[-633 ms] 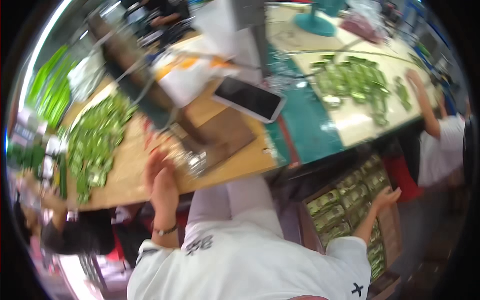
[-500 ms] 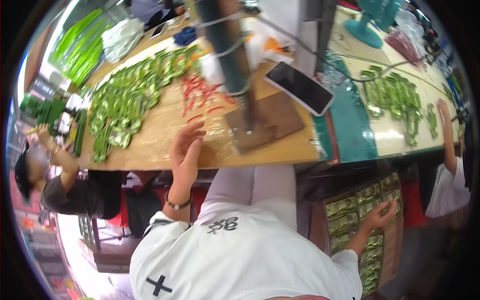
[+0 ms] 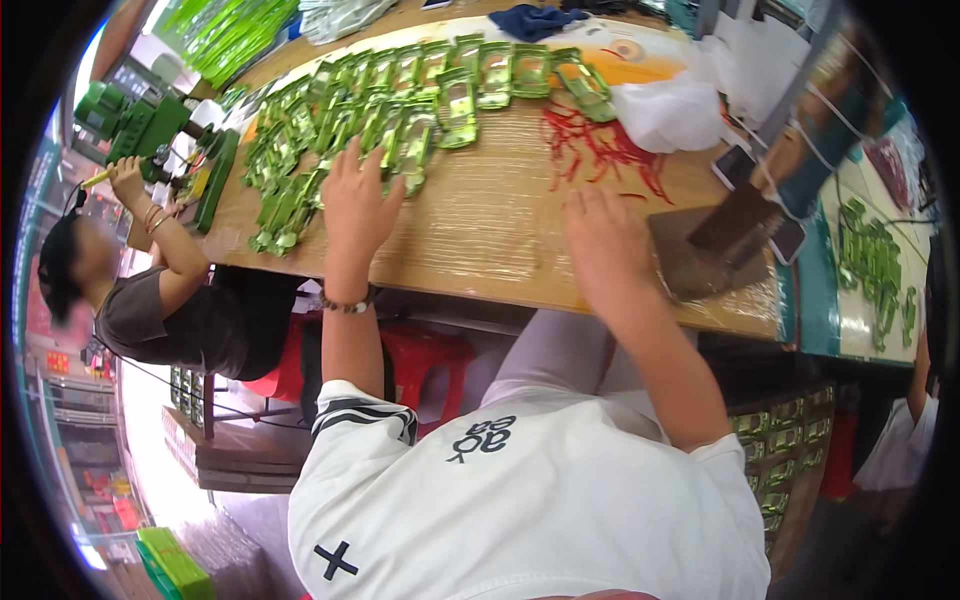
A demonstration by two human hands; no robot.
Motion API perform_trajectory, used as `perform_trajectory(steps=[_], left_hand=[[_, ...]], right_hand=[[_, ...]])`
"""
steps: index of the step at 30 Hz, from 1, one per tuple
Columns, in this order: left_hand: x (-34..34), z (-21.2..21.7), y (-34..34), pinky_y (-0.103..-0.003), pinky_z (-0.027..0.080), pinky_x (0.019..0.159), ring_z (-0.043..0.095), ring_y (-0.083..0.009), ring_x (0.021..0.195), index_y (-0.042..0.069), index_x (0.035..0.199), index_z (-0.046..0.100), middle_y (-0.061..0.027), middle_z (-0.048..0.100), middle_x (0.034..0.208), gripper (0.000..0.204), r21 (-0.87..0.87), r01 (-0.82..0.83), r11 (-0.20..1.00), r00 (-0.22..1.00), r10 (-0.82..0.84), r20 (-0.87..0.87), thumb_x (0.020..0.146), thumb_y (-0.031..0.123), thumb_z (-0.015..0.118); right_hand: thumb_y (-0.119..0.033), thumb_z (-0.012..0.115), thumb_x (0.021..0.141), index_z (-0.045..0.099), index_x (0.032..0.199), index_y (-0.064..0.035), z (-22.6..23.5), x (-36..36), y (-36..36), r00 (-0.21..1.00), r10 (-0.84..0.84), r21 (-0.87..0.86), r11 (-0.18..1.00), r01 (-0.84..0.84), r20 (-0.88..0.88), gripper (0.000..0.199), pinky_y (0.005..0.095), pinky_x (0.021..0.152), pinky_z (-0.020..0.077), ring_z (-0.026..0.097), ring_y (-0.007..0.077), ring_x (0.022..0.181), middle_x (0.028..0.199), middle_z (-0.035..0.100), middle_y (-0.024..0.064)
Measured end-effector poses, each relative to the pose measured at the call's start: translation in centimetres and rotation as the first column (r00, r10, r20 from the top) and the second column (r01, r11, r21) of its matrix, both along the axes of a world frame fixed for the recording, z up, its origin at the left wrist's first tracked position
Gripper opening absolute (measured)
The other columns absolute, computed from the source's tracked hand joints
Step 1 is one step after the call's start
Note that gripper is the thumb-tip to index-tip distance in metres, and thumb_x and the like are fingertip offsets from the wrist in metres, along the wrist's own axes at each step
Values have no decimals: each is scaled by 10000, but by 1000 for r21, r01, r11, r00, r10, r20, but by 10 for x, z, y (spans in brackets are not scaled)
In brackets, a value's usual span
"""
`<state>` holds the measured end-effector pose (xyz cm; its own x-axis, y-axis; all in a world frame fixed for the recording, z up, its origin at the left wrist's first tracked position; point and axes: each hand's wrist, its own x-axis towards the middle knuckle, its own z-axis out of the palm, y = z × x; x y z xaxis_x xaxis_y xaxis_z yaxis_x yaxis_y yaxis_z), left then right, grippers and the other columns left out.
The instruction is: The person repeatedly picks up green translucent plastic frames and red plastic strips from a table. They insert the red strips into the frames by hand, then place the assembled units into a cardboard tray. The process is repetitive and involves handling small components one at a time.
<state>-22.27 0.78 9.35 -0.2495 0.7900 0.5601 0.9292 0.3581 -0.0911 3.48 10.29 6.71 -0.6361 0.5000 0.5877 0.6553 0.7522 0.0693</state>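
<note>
My left hand (image 3: 362,205) reaches over the near side of a spread of shiny green moulded pieces (image 3: 458,105) on the tabletop. Its fingers and thumb are apart, with nothing seen in them. Beside a loose pile of thin red strips (image 3: 600,150), my right hand (image 3: 610,250) has its fingers bent down and drawn together. Whatever those fingertips may hold is hidden. Just right of that hand lies a flat brown plate (image 3: 685,245) under a slanting post (image 3: 740,215).
A phone (image 3: 735,167) is partly hidden by the post. White plastic wrap (image 3: 668,112) sits behind the red strips. At the left, a co-worker (image 3: 165,315) handles a green machine (image 3: 125,125). A tray of green pieces (image 3: 820,430) stands low at right.
My view has swung right. My left hand has moved left to the green pieces. My right hand has come up from the low tray to the red strips.
</note>
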Motion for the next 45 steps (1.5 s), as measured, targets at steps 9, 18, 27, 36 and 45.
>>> perform_trajectory(steps=[9, 18, 27, 36, 45], left_hand=[[7, 0, 38, -373, 447, 685, 545, -316, 806, -36, 820, 588, -191, 556, 853, 648, -19, -167, 986, 986, 167, 2, 660, 592, 609], [-12, -17, 38, -383, 423, 799, 530, -325, 898, -36, 1013, 546, -180, 557, 1006, 546, 74, -26, 997, 994, 18, 109, 623, 328, 660], [53, 33, 2, -303, 454, 742, 540, -191, 930, -48, 1160, 445, -108, 550, 1019, 660, 647, 180, 741, 349, -663, 662, 611, 145, 758], [185, -8, -40, -297, 394, 873, 498, -151, 1017, -34, 1236, 416, -97, 508, 1173, 704, 514, 543, 664, -546, -185, 817, 613, 20, 739], [197, -11, -31, -311, 371, 904, 486, -153, 1007, -43, 1242, 403, -89, 489, 1185, 703, 487, 563, 668, -614, -57, 787, 630, 44, 739]], right_hand=[[-66, 570, 634, 630, 677, -63, 13, -8, 1, 975, 81, -118, 991, -57, 206, 74, 340, 607, 465, 578, 231, 686, 713, 605, 94], [73, 617, 704, 605, 935, 6, 20, 41, -39, 645, 97, -436, 660, -612, -758, 241, 236, 651, 487, 621, 179, 782, 842, 626, 90], [100, 626, 700, 617, 894, 21, 21, 85, -49, 485, 14, -353, 667, -656, -875, 210, 231, 649, 501, 621, 191, 730, 848, 627, 147], [95, 647, 616, 637, 905, 19, 31, 110, -56, 542, 314, -14, 857, -516, -780, 298, 267, 629, 519, 622, 239, 711, 864, 620, 175], [83, 641, 633, 649, 907, -12, 25, 123, -57, 588, 314, -51, 852, -520, -745, 290, 272, 637, 521, 616, 248, 757, 882, 603, 157]])
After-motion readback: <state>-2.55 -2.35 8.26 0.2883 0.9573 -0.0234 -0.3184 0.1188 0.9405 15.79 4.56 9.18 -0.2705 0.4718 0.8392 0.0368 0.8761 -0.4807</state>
